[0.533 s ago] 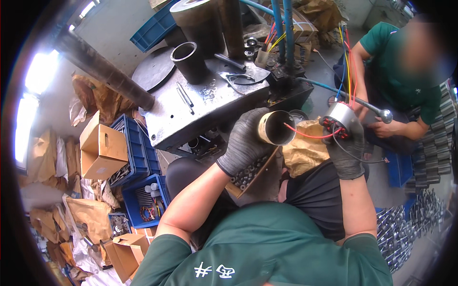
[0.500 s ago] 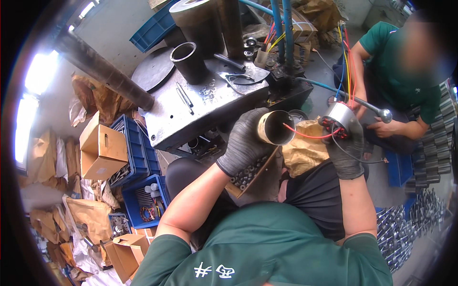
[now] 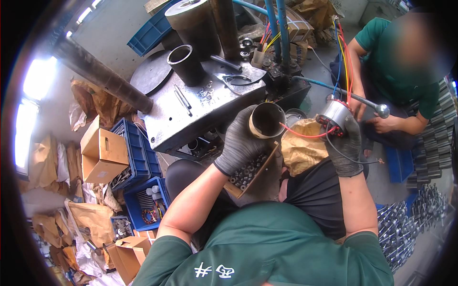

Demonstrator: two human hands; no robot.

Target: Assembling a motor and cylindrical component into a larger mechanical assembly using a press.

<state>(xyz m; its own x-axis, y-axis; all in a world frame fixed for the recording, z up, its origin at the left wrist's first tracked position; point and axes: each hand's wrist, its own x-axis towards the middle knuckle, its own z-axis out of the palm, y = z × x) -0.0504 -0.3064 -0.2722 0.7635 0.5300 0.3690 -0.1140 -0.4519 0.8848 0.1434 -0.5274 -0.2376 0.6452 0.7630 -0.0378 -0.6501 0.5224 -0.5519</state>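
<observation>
My left hand [image 3: 236, 143], in a grey glove, is closed around a short metal tube [image 3: 268, 120] with a pale outside. The tube's open end faces up toward me, and its inside is dark. In my right hand [image 3: 347, 151], also gloved, is a silver motor stator [image 3: 332, 113], with red, yellow and blue leads rising from its top. A red lead [image 3: 305, 136] runs from its underside to the tube's mouth. From the stator also hangs a grey cable [image 3: 355, 160] with a frayed end. The two parts are apart, joined in view only by the red lead.
Ahead stands a steel bench [image 3: 164, 124] bearing a dark upright pipe [image 3: 186, 66], pliers [image 3: 231, 78] and small rings. Below my hands are a crumpled brown paper bag [image 3: 303, 148] and a box of nut-like parts. Blue crates [image 3: 145, 188] stand left; a co-worker [image 3: 389, 81] sits right.
The tube and my left hand have shifted slightly left and up. The stator has tipped a little, showing more of its side and less of its underside.
</observation>
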